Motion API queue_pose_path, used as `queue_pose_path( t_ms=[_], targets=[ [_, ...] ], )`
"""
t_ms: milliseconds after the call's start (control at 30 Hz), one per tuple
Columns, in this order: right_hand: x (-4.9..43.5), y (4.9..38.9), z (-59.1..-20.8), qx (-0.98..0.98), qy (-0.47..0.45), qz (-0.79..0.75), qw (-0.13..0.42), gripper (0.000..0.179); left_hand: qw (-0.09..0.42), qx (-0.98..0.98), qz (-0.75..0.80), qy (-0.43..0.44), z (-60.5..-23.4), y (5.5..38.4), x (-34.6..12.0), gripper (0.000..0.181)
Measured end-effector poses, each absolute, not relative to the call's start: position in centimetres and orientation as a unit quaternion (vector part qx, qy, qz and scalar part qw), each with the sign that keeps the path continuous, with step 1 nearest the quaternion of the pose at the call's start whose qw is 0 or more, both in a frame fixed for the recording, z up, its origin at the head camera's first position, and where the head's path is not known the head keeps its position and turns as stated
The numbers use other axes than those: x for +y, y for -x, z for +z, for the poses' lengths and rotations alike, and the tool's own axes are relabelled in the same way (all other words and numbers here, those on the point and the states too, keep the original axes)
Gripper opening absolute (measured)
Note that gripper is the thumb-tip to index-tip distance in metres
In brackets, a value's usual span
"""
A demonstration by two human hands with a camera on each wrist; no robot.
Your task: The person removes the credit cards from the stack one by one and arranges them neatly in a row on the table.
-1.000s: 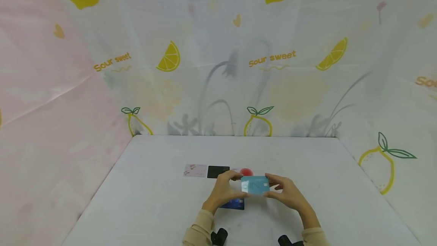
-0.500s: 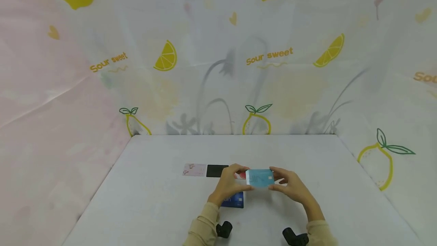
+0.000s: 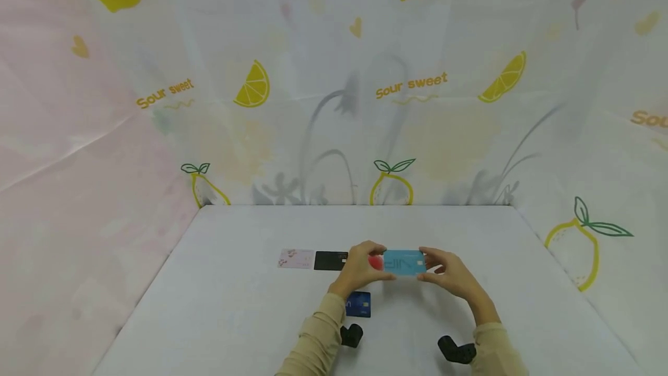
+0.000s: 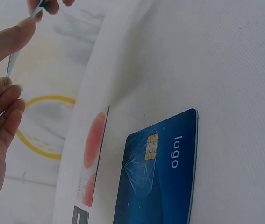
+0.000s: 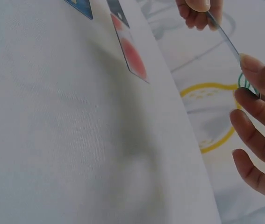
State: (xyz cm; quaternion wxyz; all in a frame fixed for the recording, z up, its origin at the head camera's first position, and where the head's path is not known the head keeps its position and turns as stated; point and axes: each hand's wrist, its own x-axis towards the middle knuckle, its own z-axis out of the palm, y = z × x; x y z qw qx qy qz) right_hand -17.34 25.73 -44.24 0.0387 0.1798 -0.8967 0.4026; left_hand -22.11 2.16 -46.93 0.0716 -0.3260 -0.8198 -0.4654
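Observation:
Between both hands a light blue bank card (image 3: 404, 262) is held above the table, its face with a small chip turned to the head camera. The left hand (image 3: 360, 268) pinches its left edge between thumb and fingers, and the right hand (image 3: 451, 274) pinches its right edge. In both wrist views the card appears nearly edge-on. Behind the left hand lies a white card with red circles (image 4: 95, 142), partly hidden in the head view. A dark blue card (image 4: 158, 168) marked "logo" lies nearer, below the left wrist.
A pink floral card (image 3: 296, 259) and a black card (image 3: 330, 260) lie in a row left of the hands on the white table (image 3: 235, 318). A lemon-print backdrop (image 3: 313, 132) rises behind. Black wrist devices (image 3: 456, 350) sit by the sleeves.
Both hands have moved the light blue card to the right and farther from the body. More of the dark blue card's right part stands free of the left arm; the cards on the table stay put.

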Motion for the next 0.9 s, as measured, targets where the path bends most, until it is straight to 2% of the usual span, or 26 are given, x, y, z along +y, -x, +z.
queue_pose_path(
  t_ms=[267,433,733,900],
  targets=[
    [26.0,17.9,-44.8,-0.902,-0.159,0.4,0.006,0.062,0.041,-0.825,-0.468,0.315,-47.9,23.0,2.9,0.055],
    [26.6,18.5,-45.2,-0.905,-0.153,0.398,0.003,0.062,0.042,-0.83,-0.459,0.315,-48.4,23.7,3.7,0.055],
    [27.5,19.9,-45.5,-0.909,-0.15,0.388,-0.021,0.061,-0.003,-0.856,-0.438,0.274,-48.5,24.9,5.2,0.055],
    [27.8,20.8,-46.1,-0.915,-0.149,0.373,-0.038,0.06,-0.009,-0.874,-0.411,0.26,-48.7,25.5,5.9,0.054]
  ],
)
